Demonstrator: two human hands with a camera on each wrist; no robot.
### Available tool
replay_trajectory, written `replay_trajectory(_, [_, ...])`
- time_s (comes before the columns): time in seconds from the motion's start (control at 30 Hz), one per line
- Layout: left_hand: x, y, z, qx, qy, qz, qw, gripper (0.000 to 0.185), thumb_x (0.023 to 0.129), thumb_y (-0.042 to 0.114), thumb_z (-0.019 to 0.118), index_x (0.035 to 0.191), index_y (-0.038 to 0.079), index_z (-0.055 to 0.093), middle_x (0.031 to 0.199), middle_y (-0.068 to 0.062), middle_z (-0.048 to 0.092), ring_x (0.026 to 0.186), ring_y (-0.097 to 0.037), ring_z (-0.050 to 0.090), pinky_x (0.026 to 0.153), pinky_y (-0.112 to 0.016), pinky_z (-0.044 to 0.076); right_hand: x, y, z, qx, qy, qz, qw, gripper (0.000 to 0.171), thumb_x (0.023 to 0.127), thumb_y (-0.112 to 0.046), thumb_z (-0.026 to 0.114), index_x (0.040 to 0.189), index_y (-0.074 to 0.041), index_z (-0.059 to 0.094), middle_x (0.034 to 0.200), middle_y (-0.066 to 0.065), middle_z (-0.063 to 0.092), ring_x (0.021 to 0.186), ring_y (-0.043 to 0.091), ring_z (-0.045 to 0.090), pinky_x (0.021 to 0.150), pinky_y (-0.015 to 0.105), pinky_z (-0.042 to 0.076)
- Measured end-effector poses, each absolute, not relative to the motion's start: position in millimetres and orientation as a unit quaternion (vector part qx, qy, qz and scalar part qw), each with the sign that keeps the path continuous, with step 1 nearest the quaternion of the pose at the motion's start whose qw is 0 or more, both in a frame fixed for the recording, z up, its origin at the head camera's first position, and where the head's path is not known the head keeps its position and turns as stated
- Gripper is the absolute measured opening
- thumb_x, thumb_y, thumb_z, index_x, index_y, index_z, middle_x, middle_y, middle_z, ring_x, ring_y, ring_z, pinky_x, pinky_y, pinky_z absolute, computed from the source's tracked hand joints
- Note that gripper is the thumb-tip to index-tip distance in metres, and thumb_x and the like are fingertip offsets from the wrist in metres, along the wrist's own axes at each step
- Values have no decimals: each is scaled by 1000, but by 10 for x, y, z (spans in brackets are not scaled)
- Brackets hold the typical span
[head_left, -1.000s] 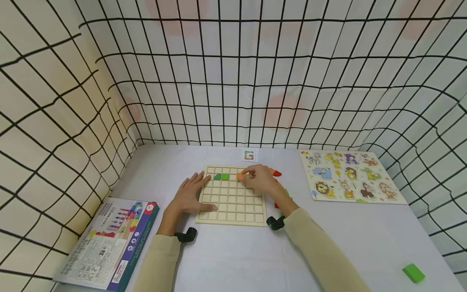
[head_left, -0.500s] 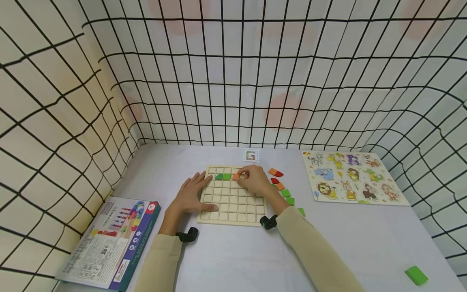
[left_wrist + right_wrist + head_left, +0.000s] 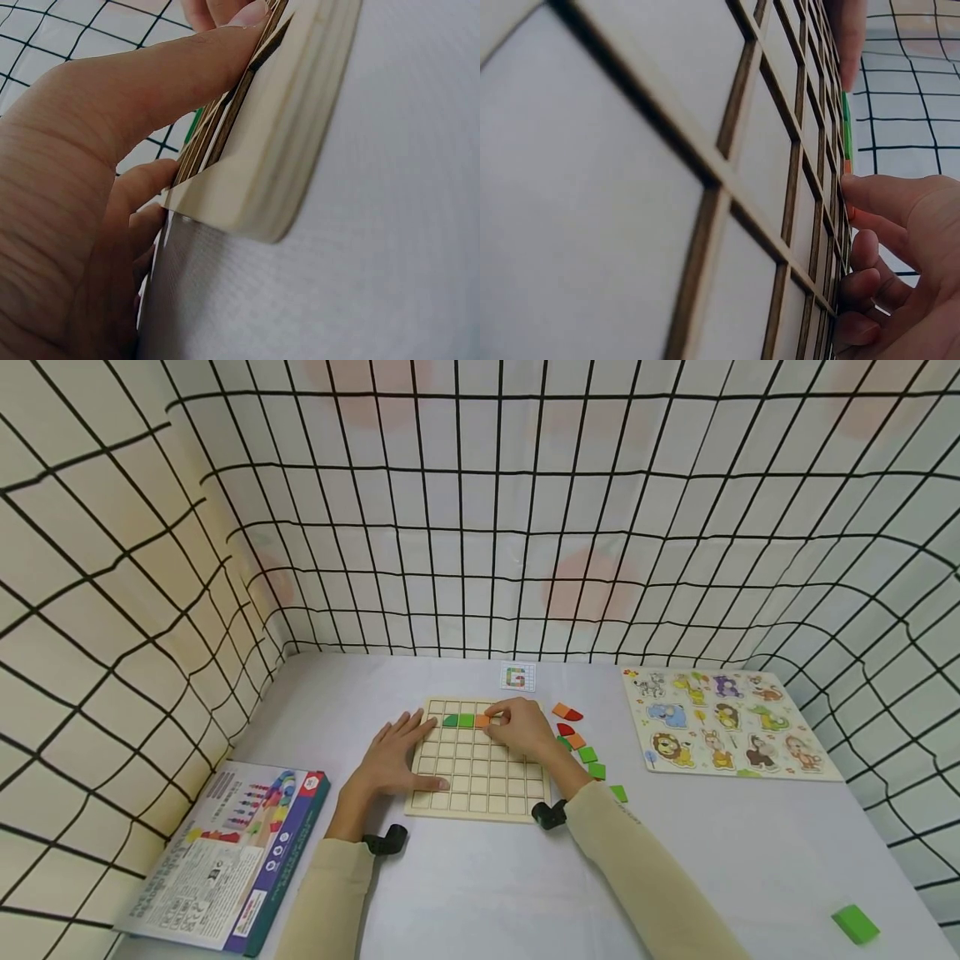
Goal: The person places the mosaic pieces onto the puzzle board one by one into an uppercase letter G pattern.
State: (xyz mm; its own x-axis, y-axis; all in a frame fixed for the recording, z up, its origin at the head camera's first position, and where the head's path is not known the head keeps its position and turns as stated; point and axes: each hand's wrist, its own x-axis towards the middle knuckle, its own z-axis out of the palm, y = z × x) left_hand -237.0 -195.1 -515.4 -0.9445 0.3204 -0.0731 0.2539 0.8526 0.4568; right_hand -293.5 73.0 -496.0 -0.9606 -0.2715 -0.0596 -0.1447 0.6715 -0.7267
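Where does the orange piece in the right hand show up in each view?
Head: just below centre, the orange piece lies right of a green square, at the fingertips of the right hand.
Left wrist: not visible.
Right wrist: right of centre, near mid-height, the orange piece is a sliver partly hidden by that hand.
Shared landmark: the wooden grid board, seen in all three.

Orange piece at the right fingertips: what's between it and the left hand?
In the head view, a dark green piece nearer the left hand, then a lighter green square beside the orange piece, both in one row of the board.
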Motion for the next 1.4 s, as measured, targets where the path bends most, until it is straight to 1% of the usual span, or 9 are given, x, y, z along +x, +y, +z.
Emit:
replay_trajectory(0.33, [-2372,-1952,-5138,154,959,227,73,117,70,71,78,164,23,29,173,-9,17,162,-34,11,130,-59,9,-2941,775,-4961,-134,898,-414,72,31,92,-24,77,121,-12,77,73,1,57,55,11,43,50,24,33])
replay_trajectory(0.43, [-2376,-1950,-5156,153,959,225,76,118,70,72,78,165,24,28,174,-8,16,162,-33,10,130,-58,8,-2933,814,-4956,-139,894,-421,64,31,92,-24,77,120,-11,77,73,1,59,55,11,41,51,24,33])
replay_trajectory(0.57, [-2375,-1943,-5172,150,960,222,81,118,70,73,77,165,25,26,174,-5,14,163,-30,7,131,-56,7,-2913,887,-4929,-134,898,-417,49,29,92,-26,78,117,-12,79,74,1,61,56,12,43,52,24,33])
replay_trajectory(0.8, [-2383,-1949,-5185,154,960,221,72,119,69,73,77,165,24,28,174,-7,16,162,-32,9,130,-57,8,-2881,1110,-4832,-119,901,-416,43,33,92,-30,79,118,-10,78,78,2,60,62,16,46,55,27,36])
replay_trajectory(1.03, [-2363,-1949,-5154,153,960,222,72,118,69,72,77,165,23,28,174,-7,16,162,-32,9,131,-56,8,-2840,1395,-4782,-116,909,-399,24,35,92,-30,79,119,-9,77,77,3,59,63,18,45,50,27,35])
replay_trajectory(1.1, [-2355,-1945,-5134,154,960,224,71,117,70,71,78,164,22,29,173,-8,16,162,-33,10,130,-57,8,-2816,1479,-4775,-122,911,-394,17,34,92,-30,79,118,-8,77,76,3,59,63,18,46,52,28,36])
replay_trajectory(1.2, [-2346,-1937,-5113,156,959,228,69,116,70,70,78,164,21,31,173,-9,18,162,-34,11,130,-58,9,-2778,1595,-4767,-128,913,-388,11,32,92,-29,79,116,-8,78,74,2,59,66,19,48,57,30,40])
replay_trajectory(1.27, [-2345,-1935,-5108,157,958,229,69,116,70,70,78,164,21,31,173,-9,18,162,-34,11,130,-58,9,-2750,1666,-4768,-126,916,-381,11,31,92,-30,79,115,-9,78,74,1,59,69,19,50,59,30,41])
replay_trajectory(1.4, [-2343,-1940,-5119,159,958,231,66,116,70,70,79,164,21,31,173,-10,18,161,-35,11,130,-59,10,-2683,1758,-4772,-104,925,-364,28,30,91,-30,79,114,-12,78,73,1,59,72,20,52,57,28,40])
